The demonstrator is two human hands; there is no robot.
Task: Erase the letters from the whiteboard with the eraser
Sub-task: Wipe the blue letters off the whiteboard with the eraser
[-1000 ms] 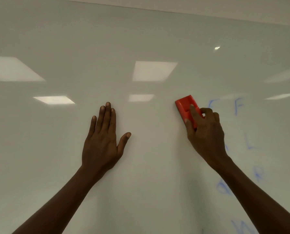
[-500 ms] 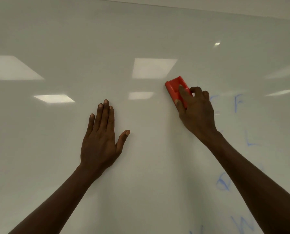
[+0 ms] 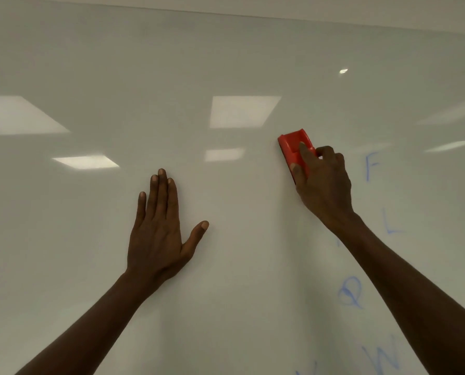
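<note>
**Eraser in our right hand, left hand flat on the board**

We grip the red eraser (image 3: 293, 150) in our right hand (image 3: 324, 185), up and to the right of the picture's middle. Our thumb lies along the eraser's near edge, a forefinger rests across its top, and the other fingers curl round its far side, so only its upper left end shows beyond the knuckles. The eraser sits against the whiteboard (image 3: 226, 55), tilted with its free end pointing up and to the left.

Our left hand (image 3: 161, 231) lies flat on the board, well apart from the eraser, lower and to the left of it. Its four fingers are straight and close together, pointing up, while the thumb spreads out to the right. It holds nothing.

The blue letters lie to the right of our right hand and forearm. The F (image 3: 372, 166) stands just beside the knuckles, level with the eraser's lower end. The L (image 3: 391, 221) is below it, near the wrist. A Q (image 3: 350, 292) shows lower down, close to the forearm, and a W (image 3: 382, 358) stands near the bottom edge. A faint blue stroke at the bottom edge, left of the W, is cut off and we cannot read it.

Ceiling light reflections (image 3: 243, 112) show pale on the glossy surface between and above our hands.
</note>
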